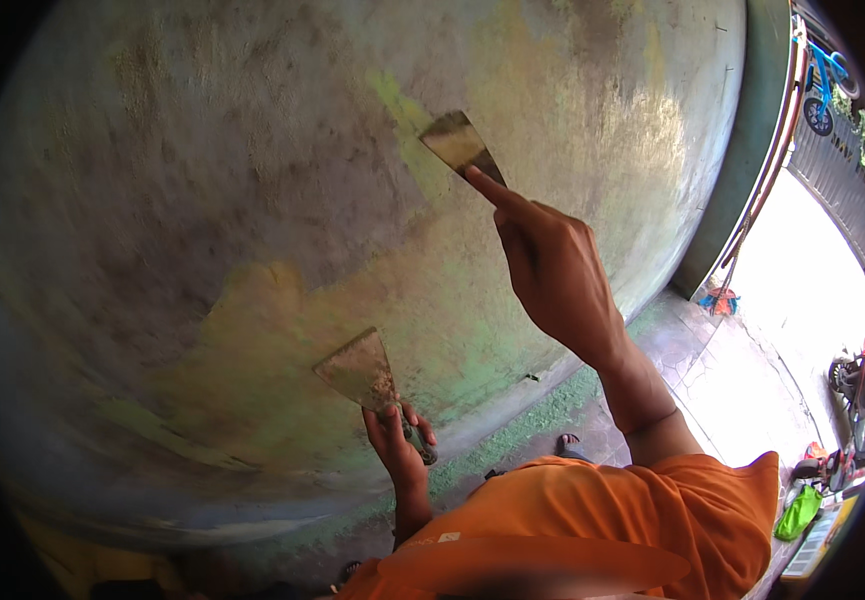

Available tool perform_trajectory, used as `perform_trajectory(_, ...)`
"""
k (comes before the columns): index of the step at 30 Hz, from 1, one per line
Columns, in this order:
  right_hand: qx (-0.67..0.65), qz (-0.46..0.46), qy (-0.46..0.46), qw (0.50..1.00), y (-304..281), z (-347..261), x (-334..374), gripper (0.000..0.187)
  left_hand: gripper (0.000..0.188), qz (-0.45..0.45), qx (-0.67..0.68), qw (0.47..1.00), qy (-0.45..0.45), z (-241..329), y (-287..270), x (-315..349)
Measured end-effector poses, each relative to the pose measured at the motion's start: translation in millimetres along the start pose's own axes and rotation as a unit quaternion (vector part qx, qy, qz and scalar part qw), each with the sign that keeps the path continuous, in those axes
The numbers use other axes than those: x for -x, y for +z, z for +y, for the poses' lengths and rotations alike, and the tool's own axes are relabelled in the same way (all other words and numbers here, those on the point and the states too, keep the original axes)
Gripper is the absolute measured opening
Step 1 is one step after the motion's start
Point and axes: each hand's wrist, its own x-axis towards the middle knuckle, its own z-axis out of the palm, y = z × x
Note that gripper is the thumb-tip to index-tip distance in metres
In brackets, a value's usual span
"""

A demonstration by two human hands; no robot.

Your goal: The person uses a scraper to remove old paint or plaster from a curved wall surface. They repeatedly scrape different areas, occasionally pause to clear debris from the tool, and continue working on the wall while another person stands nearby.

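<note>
My right hand (559, 262) grips a putty knife (457, 140), its index finger stretched along the blade. The blade's wide edge lies against the wall (312, 190) beside a strip of pale yellow-green. My left hand (398, 445) is wrapped round the handle of a second putty knife (357, 368), lower and to the left. That blade points upward, with whitish crumbs near its base; whether it touches the wall I cannot tell. Patches of grey, yellow and green cover the wall, and its coating looks worn. The right knife's handle is hidden behind my hand.
Green flakes (542, 415) litter the floor along the wall's foot. To the right, a doorway opens onto a bright paved area (802, 300). Out there are a blue bicycle (827, 85), a parked motorcycle (860, 375) and a lime-green bag (798, 514).
</note>
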Motion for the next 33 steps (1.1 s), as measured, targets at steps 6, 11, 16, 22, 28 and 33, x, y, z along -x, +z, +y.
perform_trajectory(6, -0.004, 0.015, -0.009, 1.000, 1, -3, -5, 0.043, 0.030, 0.020, -0.014, 0.999, 0.020, -2, -1, 0)
perform_trajectory(11, -0.009, -0.010, 0.023, 1.000, -4, -5, -7, 0.042, 0.036, 0.010, -0.015, 1.000, -0.008, 0, -4, 3)
perform_trajectory(16, -0.022, 0.046, -0.046, 0.998, -9, -9, -15, 0.042, 0.040, 0.006, -0.013, 1.000, 0.001, -10, -11, 2)
perform_trajectory(22, -0.033, 0.051, -0.068, 0.996, -12, -12, -18, 0.042, 0.037, 0.000, 0.037, 0.999, 0.016, -41, -23, -8)
perform_trajectory(28, 0.000, -0.015, 0.005, 1.000, -12, -12, -16, 0.043, 0.040, -0.027, 0.020, 0.999, 0.016, -28, -20, -5)
perform_trajectory(33, -0.016, 0.022, -0.027, 0.999, -15, -15, -18, 0.044, 0.034, -0.027, -0.004, 1.000, 0.003, -2, -8, 2)
